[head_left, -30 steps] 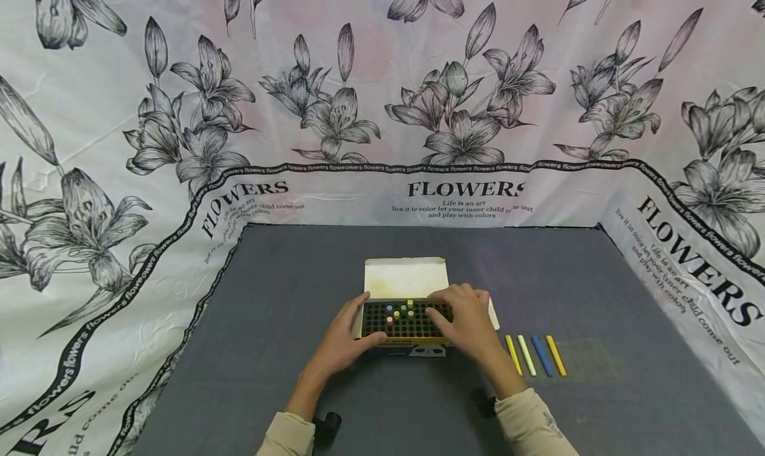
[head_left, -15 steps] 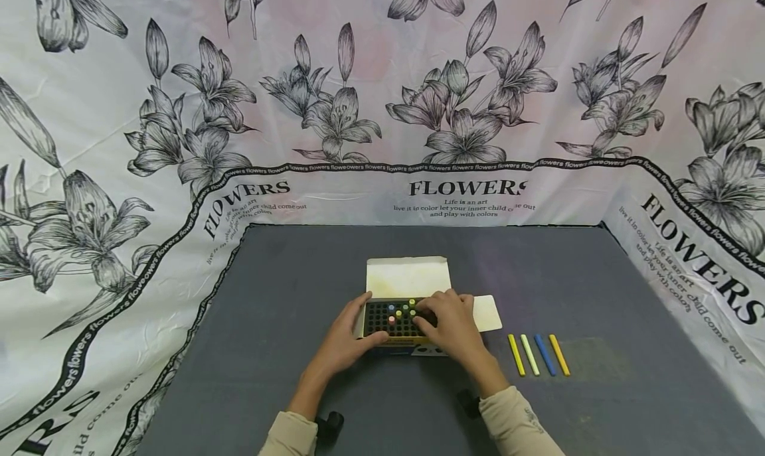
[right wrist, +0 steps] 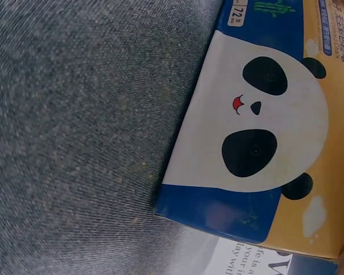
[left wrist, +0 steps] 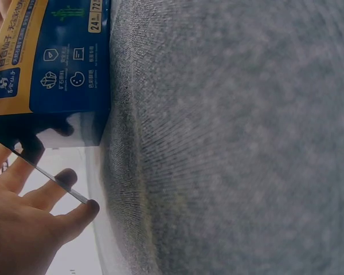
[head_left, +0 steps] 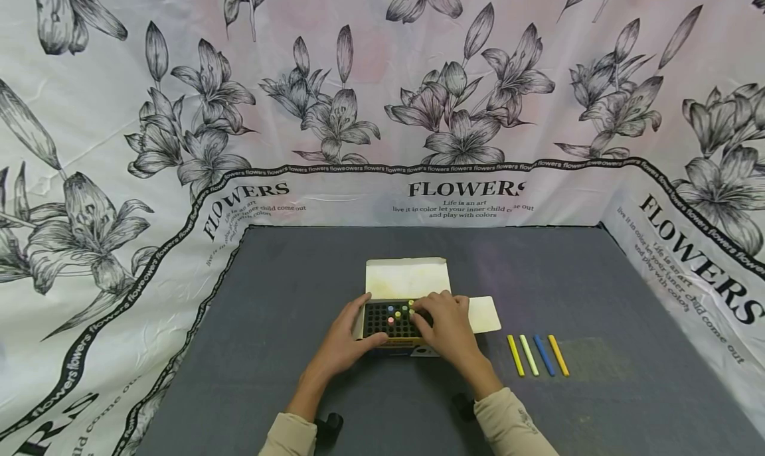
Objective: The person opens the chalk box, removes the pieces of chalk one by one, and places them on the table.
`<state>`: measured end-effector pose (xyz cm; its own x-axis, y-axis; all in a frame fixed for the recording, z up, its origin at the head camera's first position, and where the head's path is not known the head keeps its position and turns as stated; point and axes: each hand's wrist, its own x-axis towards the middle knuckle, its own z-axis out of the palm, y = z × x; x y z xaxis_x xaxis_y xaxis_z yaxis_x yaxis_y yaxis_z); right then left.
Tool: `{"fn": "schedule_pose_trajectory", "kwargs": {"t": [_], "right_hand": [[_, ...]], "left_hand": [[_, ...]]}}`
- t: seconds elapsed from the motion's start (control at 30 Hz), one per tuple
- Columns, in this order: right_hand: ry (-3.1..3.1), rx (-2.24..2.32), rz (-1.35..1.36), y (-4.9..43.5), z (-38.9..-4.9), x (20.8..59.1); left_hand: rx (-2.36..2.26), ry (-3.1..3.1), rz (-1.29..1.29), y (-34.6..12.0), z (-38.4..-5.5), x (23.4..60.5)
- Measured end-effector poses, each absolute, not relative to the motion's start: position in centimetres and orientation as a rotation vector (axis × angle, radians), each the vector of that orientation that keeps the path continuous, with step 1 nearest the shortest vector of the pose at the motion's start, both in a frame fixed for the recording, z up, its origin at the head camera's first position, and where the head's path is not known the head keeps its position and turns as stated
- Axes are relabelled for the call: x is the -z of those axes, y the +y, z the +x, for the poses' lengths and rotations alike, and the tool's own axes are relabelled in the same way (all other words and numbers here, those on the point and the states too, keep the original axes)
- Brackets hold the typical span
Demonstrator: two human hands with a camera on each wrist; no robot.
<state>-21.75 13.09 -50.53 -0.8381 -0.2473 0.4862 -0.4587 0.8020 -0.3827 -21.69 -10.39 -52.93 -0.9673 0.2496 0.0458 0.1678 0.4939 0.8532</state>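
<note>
An open chalk box (head_left: 388, 342) stands on the table, its holed black insert holding a few upright chalk sticks, among them a pink one (head_left: 391, 320) and a blue one (head_left: 391, 308). My left hand (head_left: 342, 340) holds the box's left end, thumb along the front edge and fingers at the side; in the left wrist view those fingers (left wrist: 51, 195) spread beside a side flap. Over the insert, my right hand (head_left: 448, 326) brings curled thumb and index finger together around a light green chalk stick (head_left: 412, 312). Its tips partly hide that stick. The right wrist view shows the box's panda front (right wrist: 264, 114).
Right of the box, several chalk sticks lie in a row on the dark grey cloth, including a blue stick (head_left: 544, 355) and a yellow stick (head_left: 558, 355). The white lid (head_left: 406, 277) is folded back, and a side flap (head_left: 484, 313) sticks out right. Flower-printed fabric (head_left: 382, 111) encloses the table.
My right hand has moved left across the insert, from its right part to the chalk sticks near the middle, uncovering the right flap. The left hand has stayed on the box.
</note>
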Motion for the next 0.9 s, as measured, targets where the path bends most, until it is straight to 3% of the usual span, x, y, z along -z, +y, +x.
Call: {"fn": "schedule_pose_trajectory", "kwargs": {"t": [0.9], "right_hand": [[-2.434, -1.031, 0.563, 12.95, -21.56, 49.89]], "left_hand": [[-1.512, 2.626, 0.386, -10.51, -21.67, 53.09]]}}
